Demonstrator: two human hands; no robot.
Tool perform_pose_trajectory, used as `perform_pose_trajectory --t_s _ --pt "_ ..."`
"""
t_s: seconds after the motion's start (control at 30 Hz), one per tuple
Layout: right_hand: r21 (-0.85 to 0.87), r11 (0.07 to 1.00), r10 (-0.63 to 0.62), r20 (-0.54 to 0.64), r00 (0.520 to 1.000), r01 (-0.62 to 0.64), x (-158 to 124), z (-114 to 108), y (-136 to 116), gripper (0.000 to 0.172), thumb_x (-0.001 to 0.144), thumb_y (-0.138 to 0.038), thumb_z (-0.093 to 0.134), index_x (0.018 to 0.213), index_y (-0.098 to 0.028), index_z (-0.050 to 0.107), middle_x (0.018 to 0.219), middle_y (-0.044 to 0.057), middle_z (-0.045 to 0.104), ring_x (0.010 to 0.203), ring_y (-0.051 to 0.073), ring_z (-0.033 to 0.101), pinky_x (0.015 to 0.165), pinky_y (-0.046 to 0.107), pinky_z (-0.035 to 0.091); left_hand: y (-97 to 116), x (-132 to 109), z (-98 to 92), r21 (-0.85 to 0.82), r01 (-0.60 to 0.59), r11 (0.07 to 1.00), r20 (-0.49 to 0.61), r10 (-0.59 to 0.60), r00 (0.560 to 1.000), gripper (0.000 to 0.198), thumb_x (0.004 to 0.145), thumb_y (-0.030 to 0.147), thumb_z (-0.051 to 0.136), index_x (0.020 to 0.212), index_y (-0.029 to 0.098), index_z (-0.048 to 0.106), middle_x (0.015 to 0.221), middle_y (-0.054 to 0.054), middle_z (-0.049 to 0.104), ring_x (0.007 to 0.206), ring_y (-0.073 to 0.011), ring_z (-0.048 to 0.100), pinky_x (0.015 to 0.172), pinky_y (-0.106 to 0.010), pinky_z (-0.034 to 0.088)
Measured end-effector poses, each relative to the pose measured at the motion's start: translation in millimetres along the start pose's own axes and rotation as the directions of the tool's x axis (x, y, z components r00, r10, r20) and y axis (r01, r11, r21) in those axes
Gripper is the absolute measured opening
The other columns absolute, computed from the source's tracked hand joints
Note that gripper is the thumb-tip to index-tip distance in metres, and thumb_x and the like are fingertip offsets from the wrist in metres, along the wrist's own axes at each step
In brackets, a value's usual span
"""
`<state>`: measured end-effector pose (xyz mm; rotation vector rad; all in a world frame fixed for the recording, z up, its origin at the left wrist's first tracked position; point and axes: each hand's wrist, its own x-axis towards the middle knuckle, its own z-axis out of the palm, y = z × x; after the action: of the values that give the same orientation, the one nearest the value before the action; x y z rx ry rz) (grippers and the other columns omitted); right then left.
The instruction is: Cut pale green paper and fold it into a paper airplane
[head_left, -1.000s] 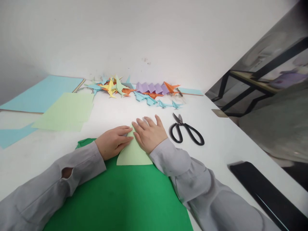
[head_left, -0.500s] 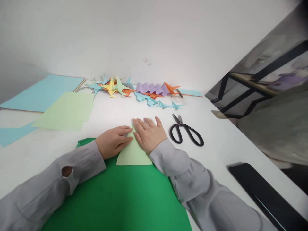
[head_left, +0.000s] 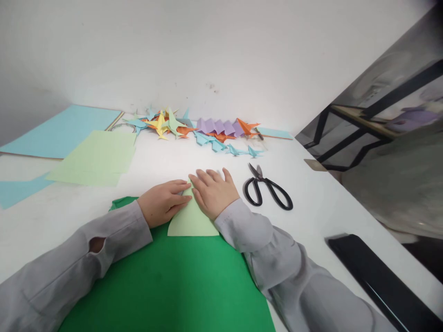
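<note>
Beneath the fingers [head_left: 180, 199], the pale green paper [head_left: 194, 222] is partly hidden.

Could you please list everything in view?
Tapered paper: one, pale green, centre
Flat sheet: one, green, front centre
Metal scissors: one, black handles, right of centre
Glossy slab: one, black, right front
Folded paper figures: many, multicoloured, along rear
Pleated paper: one, purple, rear centre
Paper sheets: at least two, pale green, left
Flat paper: at least three, light blue, left and rear
Table: one, white, foreground
Wall: one, white, behind
Framed rack: one, black, far right
Rest: too small or blurred
Left hand, right hand: two, grey sleeves, on tapered paper
</note>
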<state>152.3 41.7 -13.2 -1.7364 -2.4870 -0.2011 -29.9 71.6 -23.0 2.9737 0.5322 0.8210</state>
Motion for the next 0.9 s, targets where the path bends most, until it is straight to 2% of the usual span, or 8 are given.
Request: perform_pose_trajectory --t_s 0.33,0.57,0.73,0.9 --pt "0.056 0.998 0.040 -0.004 0.999 -0.040 1.2 5.8 2.3 0.047 0.092 -0.036 0.031 0.136 -0.019 0.038 0.140 0.008 0.043 0.123 0.028 0.038 0.100 0.058 0.025 -0.1 -0.1 -1.0 0.002 -0.006 1.000 -0.008 0.006 1.000 0.029 0.090 0.018 0.041 0.089 0.015 0.069 0.106 -0.013 0.067 0.105 -0.0225 0.060 0.087 -0.037 0.054" --pt "0.044 0.998 0.035 0.018 0.999 -0.036 1.4 3.8 1.6 0.042 0.092 -0.035 0.033 0.132 -0.030 0.043 0.137 0.004 0.046 0.122 0.030 0.038 0.097 0.057 0.028 -0.7 -0.5 0.5 -0.013 -0.016 1.000 -0.017 0.015 1.000 0.028 0.089 0.017 0.042 0.090 0.012 0.069 0.108 -0.016 0.066 0.106 -0.0245 0.060 0.088 -0.039 0.053" --pt "0.066 0.997 0.038 0.003 0.999 -0.038 1.6 7.5 4.0 0.047 0.092 -0.036 0.033 0.136 -0.021 0.038 0.140 0.007 0.042 0.123 0.029 0.037 0.098 0.052 0.029 -0.7 -1.7 1.8 -0.007 0.002 1.000 -0.001 -0.002 1.000 0.027 0.089 0.017 0.042 0.092 0.013 0.069 0.110 -0.016 0.065 0.108 -0.0241 0.058 0.090 -0.039 0.052" --pt "0.063 0.997 0.036 -0.010 0.999 -0.035 1.4 8.7 4.9 0.043 0.091 -0.037 0.034 0.131 -0.022 0.045 0.139 0.007 0.044 0.123 0.028 0.038 0.098 0.048 0.030 0.5 -2.0 1.5 0.013 0.000 1.000 -0.007 0.000 1.000 0.027 0.089 0.017 0.042 0.092 0.013 0.069 0.109 -0.017 0.065 0.108 -0.0239 0.059 0.090 -0.039 0.052"
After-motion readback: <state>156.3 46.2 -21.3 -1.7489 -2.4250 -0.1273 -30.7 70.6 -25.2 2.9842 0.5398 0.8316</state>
